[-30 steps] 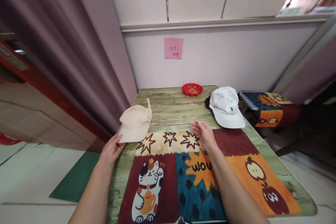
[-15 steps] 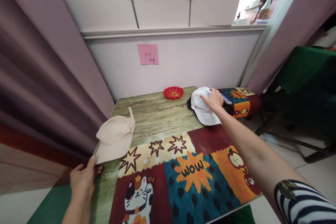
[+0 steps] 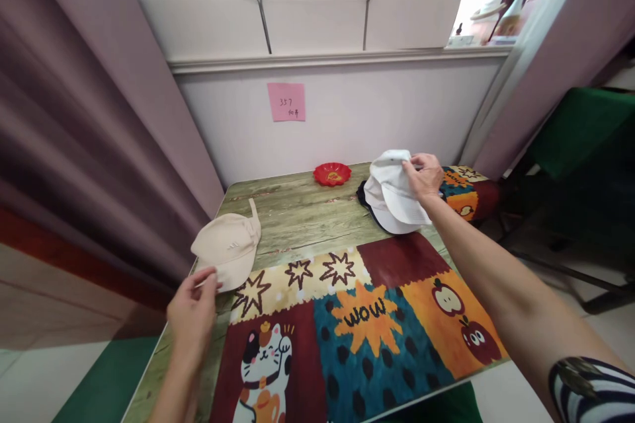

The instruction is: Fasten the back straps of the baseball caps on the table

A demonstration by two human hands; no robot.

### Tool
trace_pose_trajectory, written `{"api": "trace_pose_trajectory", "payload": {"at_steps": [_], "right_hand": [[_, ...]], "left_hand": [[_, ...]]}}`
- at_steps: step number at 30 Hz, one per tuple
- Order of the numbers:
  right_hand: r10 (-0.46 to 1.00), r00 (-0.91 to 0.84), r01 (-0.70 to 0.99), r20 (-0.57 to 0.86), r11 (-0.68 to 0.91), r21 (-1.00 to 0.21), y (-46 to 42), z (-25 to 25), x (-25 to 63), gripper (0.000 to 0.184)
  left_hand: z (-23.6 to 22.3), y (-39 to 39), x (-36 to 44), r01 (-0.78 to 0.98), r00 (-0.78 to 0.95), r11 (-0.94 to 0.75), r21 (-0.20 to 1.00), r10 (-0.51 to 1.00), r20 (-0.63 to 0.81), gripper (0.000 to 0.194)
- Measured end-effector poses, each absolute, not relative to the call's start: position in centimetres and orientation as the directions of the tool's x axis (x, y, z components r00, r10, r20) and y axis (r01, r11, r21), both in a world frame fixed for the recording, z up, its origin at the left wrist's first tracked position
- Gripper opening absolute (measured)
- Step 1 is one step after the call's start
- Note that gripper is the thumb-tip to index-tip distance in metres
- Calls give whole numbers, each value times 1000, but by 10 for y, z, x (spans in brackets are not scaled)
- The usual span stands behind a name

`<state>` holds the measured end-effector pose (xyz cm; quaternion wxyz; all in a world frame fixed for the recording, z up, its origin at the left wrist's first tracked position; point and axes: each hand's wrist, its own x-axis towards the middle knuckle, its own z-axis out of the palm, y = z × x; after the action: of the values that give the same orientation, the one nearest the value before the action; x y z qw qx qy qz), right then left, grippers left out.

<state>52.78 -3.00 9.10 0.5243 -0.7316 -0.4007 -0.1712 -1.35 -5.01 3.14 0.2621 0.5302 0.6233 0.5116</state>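
Note:
Over the left side of the table a beige baseball cap (image 3: 225, 241) lies with its brim toward me and its strap at the back right. My left hand (image 3: 191, 310) is closed at the front left of that brim, its fingers and thumb hiding the corner. On the right, my right hand (image 3: 425, 175) pinches a white baseball cap (image 3: 399, 195) by the side of its crown. This cap is tilted and raised a little over another white cap (image 3: 373, 195). Underneath, the dark edge of a black cap (image 3: 362, 193) shows.
A red scalloped dish (image 3: 332, 174) stands at the table's back edge. A printed mat (image 3: 367, 330) covers the front of the wood-patterned table (image 3: 292, 211). The wall with a pink note (image 3: 286, 102) rises behind, and a purple curtain (image 3: 149, 112) hangs close on the left.
My right hand has gripped the top white cap and tilted it up, showing another white cap below. My left hand has moved right and up along the beige cap's brim.

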Motion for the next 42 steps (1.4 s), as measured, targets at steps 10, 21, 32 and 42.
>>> {"api": "trace_pose_trajectory", "payload": {"at_steps": [10, 21, 32, 42], "right_hand": [[651, 560, 145, 512, 531, -835, -104, 148, 425, 25], [444, 540, 508, 715, 505, -698, -148, 60, 328, 20], [678, 391, 503, 622, 409, -762, -182, 84, 333, 20], [921, 22, 498, 389, 327, -803, -162, 95, 298, 22]], "left_hand": [[106, -88, 130, -236, 571, 200, 951, 820, -30, 47], [164, -50, 169, -413, 463, 226, 882, 886, -11, 26], [105, -100, 117, -93, 607, 127, 987, 793, -45, 20], [101, -111, 114, -164, 528, 249, 954, 839, -129, 30]]}}
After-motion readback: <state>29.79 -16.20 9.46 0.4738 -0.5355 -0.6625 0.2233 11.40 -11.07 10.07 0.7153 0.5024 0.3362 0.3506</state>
